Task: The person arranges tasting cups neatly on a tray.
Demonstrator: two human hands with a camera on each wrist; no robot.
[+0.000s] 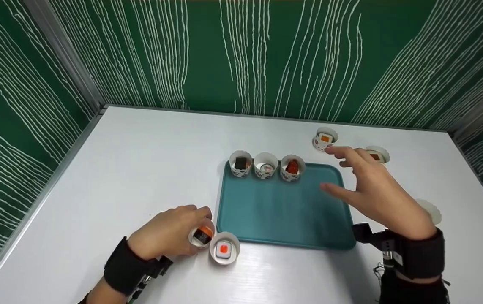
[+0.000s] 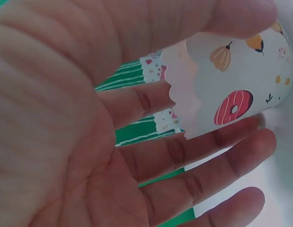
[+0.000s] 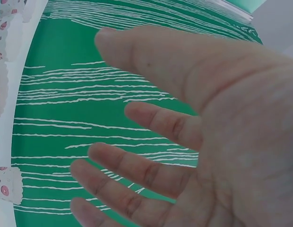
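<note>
My left hand grips a small paper baking cup left of the tray's near corner. Donut and shell prints cover the cup's side, and an orange-and-black sushi piece lies inside. Right beside it stands another paper cup holding a white sushi piece with a red-orange top. My right hand hovers over the tray's right side, fingers spread and nothing in it. The teal tray carries three cups along its far edge: a dark-topped piece, a pale roll and a red piece.
Beyond the tray's far right stand a cup with an orange-topped piece and another cup. One more pale cup is partly hidden behind my right wrist. Green walls with white streaks border the white table.
</note>
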